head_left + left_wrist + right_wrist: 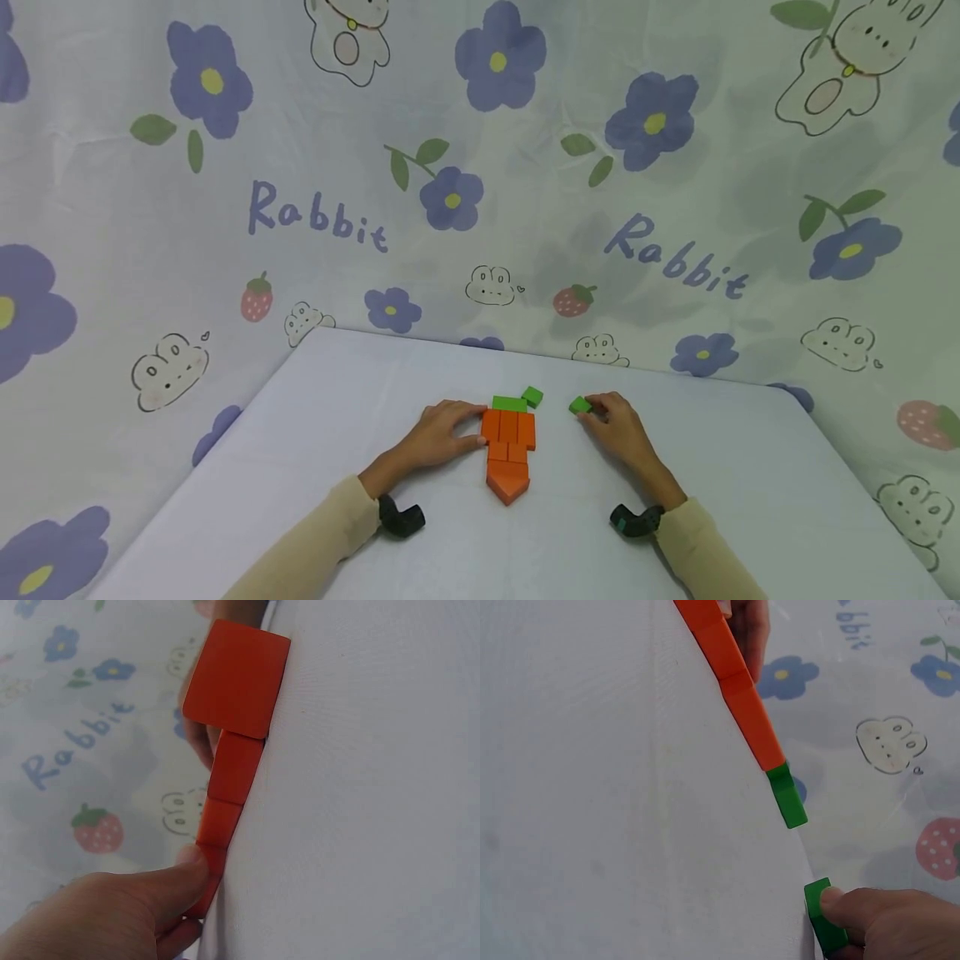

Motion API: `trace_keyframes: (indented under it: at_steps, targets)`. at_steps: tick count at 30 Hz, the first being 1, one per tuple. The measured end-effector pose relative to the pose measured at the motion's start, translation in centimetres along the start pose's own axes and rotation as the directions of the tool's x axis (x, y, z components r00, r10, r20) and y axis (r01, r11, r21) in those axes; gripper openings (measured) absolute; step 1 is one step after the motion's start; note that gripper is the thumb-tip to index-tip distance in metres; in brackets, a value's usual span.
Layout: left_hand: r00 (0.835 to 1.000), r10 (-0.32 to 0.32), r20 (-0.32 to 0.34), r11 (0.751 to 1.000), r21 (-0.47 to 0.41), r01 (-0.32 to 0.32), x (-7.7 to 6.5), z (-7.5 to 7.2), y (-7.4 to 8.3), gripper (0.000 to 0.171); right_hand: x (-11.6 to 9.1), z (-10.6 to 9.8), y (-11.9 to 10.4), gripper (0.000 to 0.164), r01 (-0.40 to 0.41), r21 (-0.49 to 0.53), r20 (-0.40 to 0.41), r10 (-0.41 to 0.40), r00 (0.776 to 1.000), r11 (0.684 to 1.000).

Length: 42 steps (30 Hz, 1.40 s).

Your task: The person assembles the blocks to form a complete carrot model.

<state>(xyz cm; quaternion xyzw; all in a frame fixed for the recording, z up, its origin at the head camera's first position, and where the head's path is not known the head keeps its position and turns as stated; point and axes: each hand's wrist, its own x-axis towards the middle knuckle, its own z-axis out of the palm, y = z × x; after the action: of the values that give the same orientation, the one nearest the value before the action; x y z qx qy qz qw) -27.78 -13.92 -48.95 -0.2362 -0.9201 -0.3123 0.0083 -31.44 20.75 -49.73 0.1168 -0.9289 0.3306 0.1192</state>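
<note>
An arrangement of orange blocks (507, 429) lies flat on the white table, several pieces side by side and a pointed one (507, 485) nearest the person. A green rectangular block (509, 404) adjoins its far end, with a small green block (533, 396) set at an angle by its right corner. My left hand (442, 433) has thumb (191, 871) and forefinger at the two ends of the leftmost orange block, pinching it. To the right, my right hand (618, 429) pinches another small green block (826, 919) between thumb and fingers, apart from the arrangement and close over the table.
The white tabletop (300, 425) extends around both hands. Behind its far edge hangs a pale cloth (525, 242) printed with flowers, rabbits and strawberries. A dark band with a camera sits at each wrist, near the left sleeve (315, 533) and right sleeve (705, 550).
</note>
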Motion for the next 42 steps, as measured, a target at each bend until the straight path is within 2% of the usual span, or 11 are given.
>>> trace_keyframes:
  at_steps: [5,11,17,21,28,35,42]
  targets:
    - [1.000,0.005,0.002,1.000,0.002,-0.005,0.2,-0.1,0.0,0.056,0.1,-0.4,-0.7,0.033,-0.028,0.036,0.002,0.028,1.000,0.999]
    - [1.000,0.002,-0.004,1.000,0.005,-0.002,0.4,-0.1,-0.1,0.056,0.8,-1.1,-1.8,0.034,-0.020,0.073,0.025,0.018,1.000,0.997]
    - [1.000,0.005,0.000,1.000,0.004,-0.005,0.5,-0.1,-0.1,0.057,2.2,-2.0,-3.3,0.034,0.050,0.058,0.030,-0.052,0.998,0.997]
    - [1.000,0.001,0.008,1.000,0.000,-0.001,0.4,-0.1,0.0,0.057,3.2,-2.2,-4.8,0.033,0.090,0.070,0.063,-0.094,0.994,0.993]
    - [1.000,-0.006,0.006,1.000,0.001,0.006,0.2,-0.2,0.0,0.057,5.2,-1.0,-7.6,0.031,0.158,0.131,0.144,-0.176,0.974,0.979]
    - [1.000,-0.001,0.014,1.000,-0.012,0.001,0.2,-0.3,-0.2,0.057,6.5,0.7,-9.7,0.032,0.153,0.140,0.202,-0.180,0.963,0.978]
    - [1.000,-0.002,0.012,1.000,-0.016,0.002,0.1,-0.4,-0.1,0.056,7.6,2.0,-10.8,0.031,0.186,0.145,0.294,-0.221,0.930,0.972]
